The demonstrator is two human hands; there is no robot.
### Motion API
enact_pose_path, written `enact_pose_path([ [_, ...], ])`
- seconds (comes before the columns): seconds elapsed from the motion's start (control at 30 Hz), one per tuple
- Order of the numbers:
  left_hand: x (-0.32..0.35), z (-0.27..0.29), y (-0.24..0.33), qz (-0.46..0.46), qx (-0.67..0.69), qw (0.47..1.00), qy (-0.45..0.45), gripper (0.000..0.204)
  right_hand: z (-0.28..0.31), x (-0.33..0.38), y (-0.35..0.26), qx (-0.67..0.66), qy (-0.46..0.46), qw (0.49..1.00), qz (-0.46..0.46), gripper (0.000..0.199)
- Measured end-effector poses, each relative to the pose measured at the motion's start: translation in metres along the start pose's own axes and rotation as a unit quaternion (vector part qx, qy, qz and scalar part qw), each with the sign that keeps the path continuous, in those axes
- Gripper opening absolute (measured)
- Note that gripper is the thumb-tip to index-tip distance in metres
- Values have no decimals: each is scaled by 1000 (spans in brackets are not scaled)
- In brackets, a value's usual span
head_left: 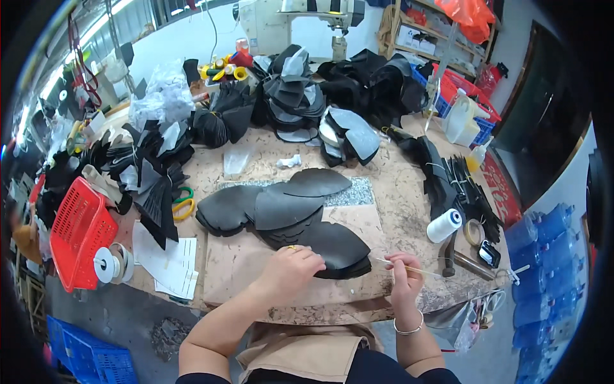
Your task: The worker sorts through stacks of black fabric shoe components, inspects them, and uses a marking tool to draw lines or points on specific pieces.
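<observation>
Curved black leather pieces lie in overlapping stacks on the worktable in front of me. My left hand is at the near stack, its fingers closed on the lower left edge of the top leather piece. What the fingertips grip is partly hidden. To the right of that stack, my right hand pinches a thin pale stick, which crosses the fingers and points toward the leather. The stick's tip is too small to make out.
Right of my hands are a white thread cone, a hammer, a tape roll and a small dark oval item. Scissors, white papers and a red basket sit left. Black bundles fill the back.
</observation>
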State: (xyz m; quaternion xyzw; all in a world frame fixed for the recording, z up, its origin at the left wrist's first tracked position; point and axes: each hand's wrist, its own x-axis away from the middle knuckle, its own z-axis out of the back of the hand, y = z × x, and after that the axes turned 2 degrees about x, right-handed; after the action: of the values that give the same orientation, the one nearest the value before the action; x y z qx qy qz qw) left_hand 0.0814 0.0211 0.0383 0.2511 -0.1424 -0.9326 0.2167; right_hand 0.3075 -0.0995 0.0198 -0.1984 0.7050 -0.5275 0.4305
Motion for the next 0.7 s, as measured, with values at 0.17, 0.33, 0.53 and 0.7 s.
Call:
enact_pose_path([
  [0.17,-34,42,-16,-3,20,961,275,12,0,-39,-6,79,10,995,55,12],
  [0.33,-71,100,-45,1,-80,931,356,17,-50,-146,27,260,-162,946,107,27],
  [0.53,-39,73,-76,-101,-225,940,235,26,-110,-192,85,344,-359,862,101,49],
  [0.7,11,31,-88,-50,-184,979,72,27,-96,-207,92,387,-343,828,214,18],
])
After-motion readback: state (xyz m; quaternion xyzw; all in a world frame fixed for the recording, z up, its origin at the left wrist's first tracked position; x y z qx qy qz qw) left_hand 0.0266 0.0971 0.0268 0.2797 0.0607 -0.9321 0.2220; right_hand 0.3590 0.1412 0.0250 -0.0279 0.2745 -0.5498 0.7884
